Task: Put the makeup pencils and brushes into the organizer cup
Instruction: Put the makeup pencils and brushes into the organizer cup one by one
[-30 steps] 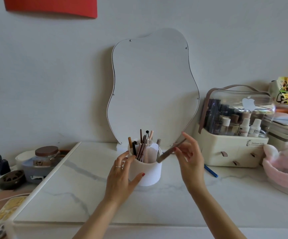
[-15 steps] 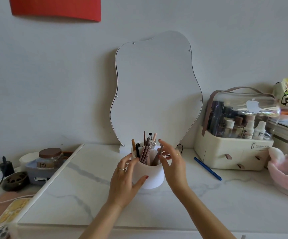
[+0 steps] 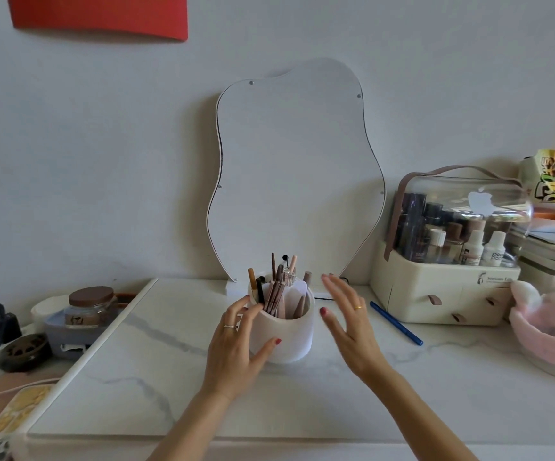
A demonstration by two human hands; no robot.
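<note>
A white organizer cup (image 3: pixel 289 341) stands on the marble top in front of the mirror, with several brown, black and pink pencils and brushes (image 3: pixel 277 287) upright in it. My left hand (image 3: pixel 236 347) grips the cup's left side, thumb across the front and fingers around the rim. To the right of the cup my right hand (image 3: pixel 346 321) hovers with its fingers spread, apart from the cup and holding nothing. A blue pencil (image 3: pixel 395 322) lies flat on the top, right of my right hand.
A wavy white mirror (image 3: pixel 296 171) leans on the wall behind the cup. A cream cosmetics case (image 3: pixel 442 294) with a clear lid stands at the right, a pink headband bowl (image 3: pixel 549 331) beyond it. A brown-lidded jar (image 3: pixel 91 306) and chargers sit at the left.
My right hand put the brown brush into the cup, let go of it and drew back to the right with fingers spread. My left hand kept its hold on the cup.
</note>
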